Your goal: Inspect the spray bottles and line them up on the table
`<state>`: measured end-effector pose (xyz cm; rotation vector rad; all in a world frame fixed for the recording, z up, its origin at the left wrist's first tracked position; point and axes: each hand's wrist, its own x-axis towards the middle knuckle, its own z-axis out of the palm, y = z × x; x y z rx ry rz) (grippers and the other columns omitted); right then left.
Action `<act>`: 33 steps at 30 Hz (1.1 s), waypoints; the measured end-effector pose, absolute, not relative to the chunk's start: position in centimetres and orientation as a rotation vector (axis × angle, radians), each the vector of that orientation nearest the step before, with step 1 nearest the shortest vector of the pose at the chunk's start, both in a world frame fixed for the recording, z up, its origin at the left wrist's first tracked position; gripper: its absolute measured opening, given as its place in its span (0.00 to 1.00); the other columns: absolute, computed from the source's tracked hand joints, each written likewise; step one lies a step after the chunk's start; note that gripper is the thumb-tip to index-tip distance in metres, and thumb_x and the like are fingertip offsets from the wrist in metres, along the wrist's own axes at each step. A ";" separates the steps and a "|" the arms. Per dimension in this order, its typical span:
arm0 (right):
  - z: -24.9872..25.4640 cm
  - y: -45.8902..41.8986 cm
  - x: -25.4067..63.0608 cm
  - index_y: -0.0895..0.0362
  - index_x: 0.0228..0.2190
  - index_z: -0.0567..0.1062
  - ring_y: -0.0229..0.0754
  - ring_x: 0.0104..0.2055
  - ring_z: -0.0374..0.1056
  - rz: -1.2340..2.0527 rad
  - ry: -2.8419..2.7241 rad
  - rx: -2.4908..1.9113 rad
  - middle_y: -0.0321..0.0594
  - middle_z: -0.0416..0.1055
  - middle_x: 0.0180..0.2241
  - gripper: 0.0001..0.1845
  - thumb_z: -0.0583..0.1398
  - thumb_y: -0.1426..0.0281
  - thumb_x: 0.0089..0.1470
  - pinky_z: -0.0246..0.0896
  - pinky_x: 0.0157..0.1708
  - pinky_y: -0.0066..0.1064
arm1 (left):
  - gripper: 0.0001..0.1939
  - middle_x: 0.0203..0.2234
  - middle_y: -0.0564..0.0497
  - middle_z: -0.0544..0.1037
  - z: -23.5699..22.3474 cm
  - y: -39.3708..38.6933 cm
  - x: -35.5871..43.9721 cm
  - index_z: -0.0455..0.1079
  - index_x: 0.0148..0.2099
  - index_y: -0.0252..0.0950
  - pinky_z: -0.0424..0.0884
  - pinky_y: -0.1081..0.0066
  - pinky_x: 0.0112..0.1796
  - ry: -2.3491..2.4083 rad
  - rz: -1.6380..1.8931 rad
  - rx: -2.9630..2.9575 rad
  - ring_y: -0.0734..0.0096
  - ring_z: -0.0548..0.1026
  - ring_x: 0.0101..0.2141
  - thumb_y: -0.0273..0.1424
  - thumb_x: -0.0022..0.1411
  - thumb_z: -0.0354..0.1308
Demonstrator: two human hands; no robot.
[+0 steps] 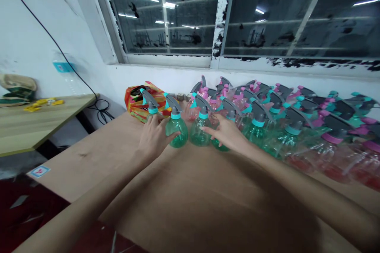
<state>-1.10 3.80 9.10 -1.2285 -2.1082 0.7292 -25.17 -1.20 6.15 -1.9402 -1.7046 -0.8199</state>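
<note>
- Head view: four turquoise-collared green trigger spray bottles stand side by side at twelve o'clock on the tan tabletop.
- Left hand, eleven o'clock: fingers curled at the leftmost bottle, thumb spread across its neighbour; I can't tell how firmly.
- Right hand, one o'clock: half open, thumb over the third bottle, fingers by the fourth; grip unclear.
- Crowded so close, one sideways nudge could, I'd judge, topple pink-collared spray bottles at two o'clock.
</note>
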 end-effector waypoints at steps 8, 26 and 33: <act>8.3 4.9 -3.0 0.63 0.50 0.67 0.49 0.29 0.72 0.557 -2.128 -1.230 0.52 0.74 0.34 0.35 0.56 0.49 0.50 0.65 0.24 0.38 | 0.24 0.36 0.42 0.67 6.5 -0.3 -25.1 0.69 0.51 0.34 0.67 0.56 0.42 -1.720 -0.698 -1.892 0.49 0.68 0.41 0.45 0.57 0.60; 8.3 -3.5 1.7 0.67 0.47 0.71 0.59 0.35 0.71 0.205 -2.380 -1.119 0.57 0.74 0.37 0.32 0.57 0.52 0.51 0.64 0.30 0.45 | 0.42 0.56 0.42 0.61 2.0 -7.3 -17.5 0.44 0.64 0.43 0.61 0.50 0.51 -1.770 -1.256 -2.537 0.50 0.61 0.56 0.47 0.54 0.61; 9.0 -6.4 9.2 0.57 0.38 0.75 0.55 0.46 0.66 0.258 -2.338 -0.974 0.47 0.73 0.40 0.28 0.59 0.47 0.46 0.62 0.43 0.46 | 0.37 0.54 0.44 0.66 3.8 -10.3 -11.4 0.52 0.61 0.43 0.60 0.50 0.52 -1.835 -1.120 -2.961 0.51 0.64 0.54 0.46 0.55 0.63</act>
